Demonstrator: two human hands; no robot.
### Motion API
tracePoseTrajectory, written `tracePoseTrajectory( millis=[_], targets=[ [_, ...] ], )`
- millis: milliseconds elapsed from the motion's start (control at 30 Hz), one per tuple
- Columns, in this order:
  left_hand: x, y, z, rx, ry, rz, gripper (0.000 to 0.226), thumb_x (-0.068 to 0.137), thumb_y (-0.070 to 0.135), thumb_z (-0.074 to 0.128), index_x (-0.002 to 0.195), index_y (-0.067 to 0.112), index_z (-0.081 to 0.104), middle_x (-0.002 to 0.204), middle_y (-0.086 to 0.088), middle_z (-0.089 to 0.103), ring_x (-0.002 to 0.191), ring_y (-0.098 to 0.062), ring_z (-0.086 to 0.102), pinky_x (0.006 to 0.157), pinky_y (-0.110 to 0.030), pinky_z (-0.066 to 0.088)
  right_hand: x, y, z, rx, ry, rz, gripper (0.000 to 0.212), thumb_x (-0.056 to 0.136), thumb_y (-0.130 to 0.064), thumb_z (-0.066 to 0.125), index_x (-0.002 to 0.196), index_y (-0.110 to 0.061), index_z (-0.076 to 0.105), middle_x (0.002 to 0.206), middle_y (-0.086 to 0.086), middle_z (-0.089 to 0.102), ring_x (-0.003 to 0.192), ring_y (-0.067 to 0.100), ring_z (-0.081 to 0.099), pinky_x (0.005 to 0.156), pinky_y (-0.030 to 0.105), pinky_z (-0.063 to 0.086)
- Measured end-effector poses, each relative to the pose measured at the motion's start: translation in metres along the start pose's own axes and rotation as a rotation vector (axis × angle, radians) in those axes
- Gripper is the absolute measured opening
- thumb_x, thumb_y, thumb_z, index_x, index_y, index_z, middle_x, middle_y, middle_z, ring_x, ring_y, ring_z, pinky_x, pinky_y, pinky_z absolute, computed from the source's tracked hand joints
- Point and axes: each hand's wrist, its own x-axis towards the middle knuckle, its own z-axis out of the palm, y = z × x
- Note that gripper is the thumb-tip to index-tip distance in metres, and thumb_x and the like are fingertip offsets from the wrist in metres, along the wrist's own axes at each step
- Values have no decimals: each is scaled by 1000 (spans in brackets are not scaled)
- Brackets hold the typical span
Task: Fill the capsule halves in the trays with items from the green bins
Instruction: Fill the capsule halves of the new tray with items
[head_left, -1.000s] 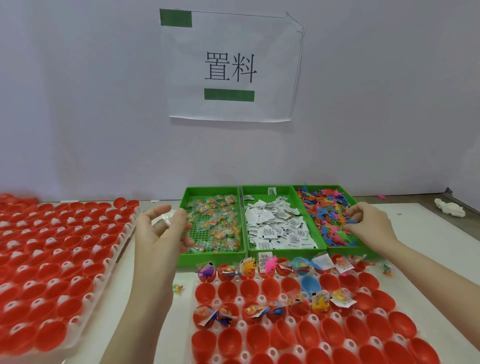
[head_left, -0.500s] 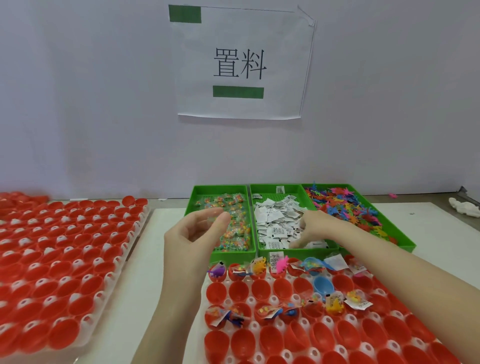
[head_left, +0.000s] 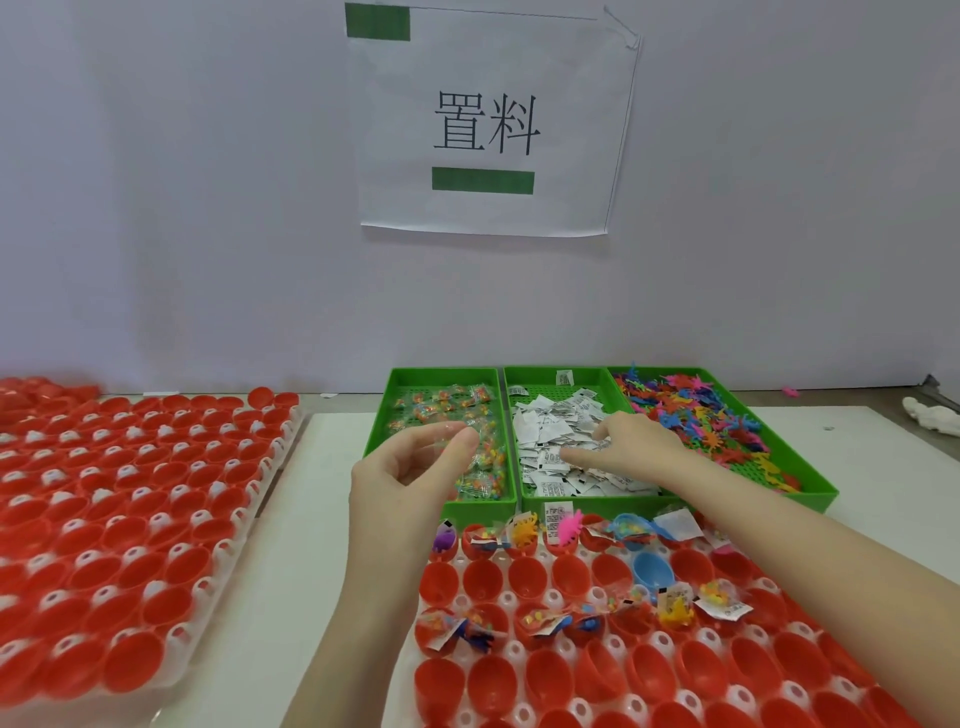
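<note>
the right hand (head_left: 631, 449) lies fingers down on the white paper slips (head_left: 550, 431) in the middle green bin (head_left: 592, 503), grip unclear. left of that bin, the left hand (head_left: 415, 480) pinches a clear crinkly packet (head_left: 451, 439). glossy red capsule halves (head_left: 483, 577) sit just in front, nearer the left hand.
</note>
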Motion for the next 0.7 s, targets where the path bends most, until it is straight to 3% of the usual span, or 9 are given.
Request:
tracePoseTrajectory(
  millis=[33, 100, 167, 233, 367, 433, 567, 633, 700],
  targets=[
    [0, 0, 0, 3, 2, -3, 4, 79, 23, 69, 81, 27, 69, 61, 17, 65, 56, 7, 55, 49, -5, 41, 1, -2, 1, 7, -17, 3, 57, 79, -66, 52, 67, -11, 57, 112, 9, 67, 57, 14, 53, 53, 26, 40],
    [0, -1, 1, 2, 2, -7, 4, 78, 24, 70, 81, 27, 69, 62, 18, 65, 56, 7, 56, 49, -5, 41, 2, -7, 1, 19, -49, 10, 48, 78, -60, 60, 68, -14, 61, 90, 7, 71, 49, 10, 41, 49, 24, 32],
    [0, -2, 1, -1, 4, -10, 4, 77, 25, 70, 80, 27, 69, 63, 18, 66, 57, 7, 56, 49, -5, 41, 1, -8, 2, 58, -37, -4, 42, 75, -49, 70, 97, -12, 70, 106, 4, 69, 74, 12, 59, 65, 27, 45],
    [0, -2, 1, -4, 1, -12, 5, 76, 26, 70, 81, 27, 70, 63, 18, 65, 57, 8, 55, 50, -5, 41, 0, -8, 3, 120, 0, -8, 40, 74, -41, 74, 104, -14, 69, 117, 0, 65, 96, 15, 61, 78, 31, 49],
    [0, -3, 0, -12, 0, -17, 9, 74, 29, 71, 82, 27, 71, 64, 17, 66, 57, 7, 56, 51, -6, 42, 0, -5, 3, 228, 0, -16, 18, 70, -29, 80, 73, -18, 65, 107, 2, 68, 87, 14, 62, 74, 32, 51],
    [0, -2, 1, -19, 6, -25, 16, 70, 36, 70, 83, 28, 70, 69, 18, 68, 58, 8, 57, 51, -6, 42, 2, -3, 2, 250, 31, -28, 26, 73, -28, 77, 58, -20, 57, 101, 4, 70, 60, 6, 55, 60, 27, 45],
    [0, -4, 2, -12, 16, -39, 14, 77, 34, 66, 83, 23, 71, 62, 15, 66, 52, 7, 55, 49, -6, 42, 2, 2, -1, 303, 55, -56, 50, 89, -23, 59, 45, -16, 37, 38, -13, 52, 35, 7, 28, 55, 30, 41],
    [1, -5, 3, -5, 17, -43, 10, 81, 31, 64, 80, 24, 71, 59, 14, 65, 49, 5, 52, 49, -7, 42, 1, 2, -2, 225, 71, -82, 54, 93, -24, 52, 45, -17, 30, 45, -14, 59, 30, 5, 24, 47, 23, 33],
    [1, -6, 3, -1, 8, -42, 12, 84, 29, 61, 76, 27, 70, 57, 12, 64, 48, 4, 51, 49, -8, 43, -4, 1, -4, 124, 123, -103, 52, 94, -27, 50, 45, -18, 36, 71, 1, 72, 30, 6, 27, 43, 20, 27]
  ],
)
